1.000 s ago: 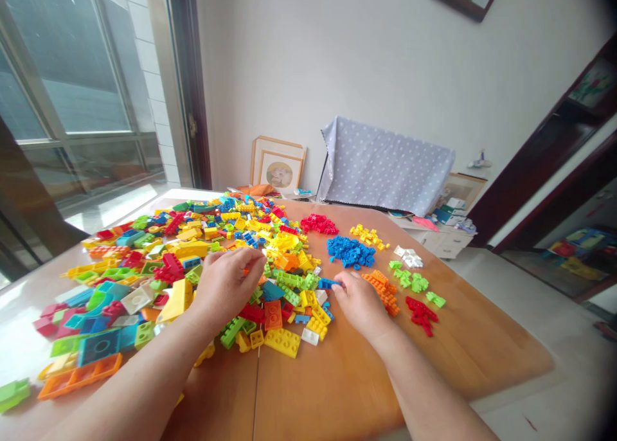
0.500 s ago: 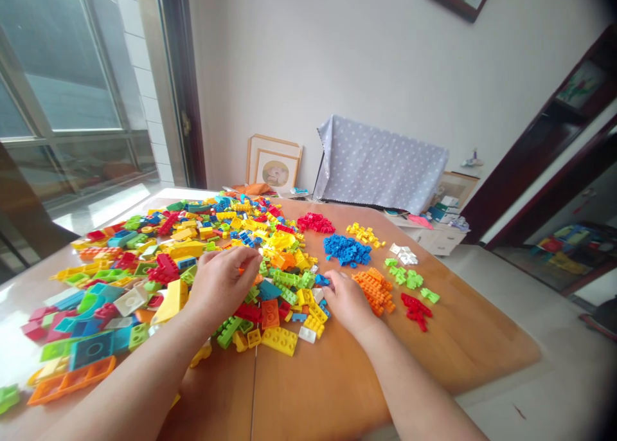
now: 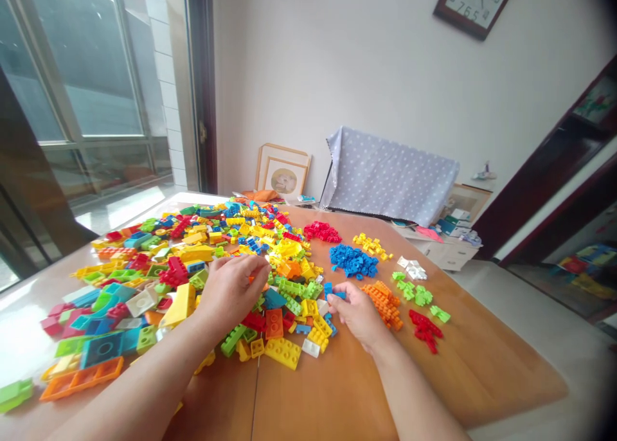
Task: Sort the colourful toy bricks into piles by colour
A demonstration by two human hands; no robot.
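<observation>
My right hand (image 3: 355, 314) pinches a small blue toy brick (image 3: 330, 290) between thumb and fingertips, just off the right edge of a large mixed pile of bricks (image 3: 195, 236). My left hand (image 3: 235, 289) hovers over the pile's near middle with its fingers curled together; whatever they hold, if anything, is hidden. Below and between the hands lie an orange brick (image 3: 274, 324), a yellow plate brick (image 3: 283, 352) and a white brick (image 3: 311, 348). Beyond my right hand is a heap of small blue bricks (image 3: 353, 261).
Sorted heaps lie on the wooden table (image 3: 308, 402): red (image 3: 322, 232), yellow (image 3: 373, 246), white (image 3: 412, 267), orange (image 3: 384, 303), light green (image 3: 418, 293) and dark red pieces (image 3: 425, 330). A dotted cloth (image 3: 393, 174) covers something behind the table.
The blue brick at my right fingertips now shows more plainly, a little clear of the pile. My left hand stays curled over the bricks. The whole view has shifted slightly.
</observation>
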